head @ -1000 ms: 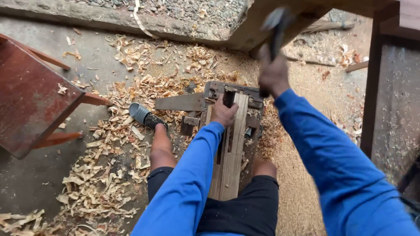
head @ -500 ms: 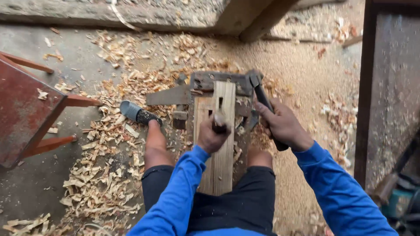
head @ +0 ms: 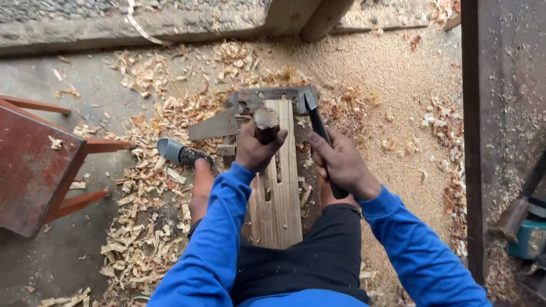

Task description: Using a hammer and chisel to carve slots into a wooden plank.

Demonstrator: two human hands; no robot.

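- Wooden plank [head: 284, 193]: pale, slotted, lying lengthwise at centre frame between the person's knees, far end resting on a dark grey metal block [head: 273, 99] at upper centre.
- Left hand [head: 257, 149]: fist wrapped tight around the round wooden handle of a chisel [head: 266, 122], held upright on the plank; the handle's butt end shows just above the knuckles. Blade hidden behind hand.
- Right hand [head: 341, 165]: fingers curled fast around the dark handle of a hammer [head: 316, 122], just right of the plank. Hammer head points to the upper part of the frame and sits beside the plank's far end, close to the chisel handle but apart from it.
- Both hands flank the plank's upper half; left one over it, right one off its right edge.
- Sleeves blue, shorts black; one foot in a grey sandal [head: 177, 152] left of the plank.
- Wood shavings [head: 142, 216] thick across the left and centre floor; fine sawdust [head: 387, 68] at upper right.
- Red-brown stool [head: 34, 170] at left edge; dark upright post [head: 472, 142] at right.
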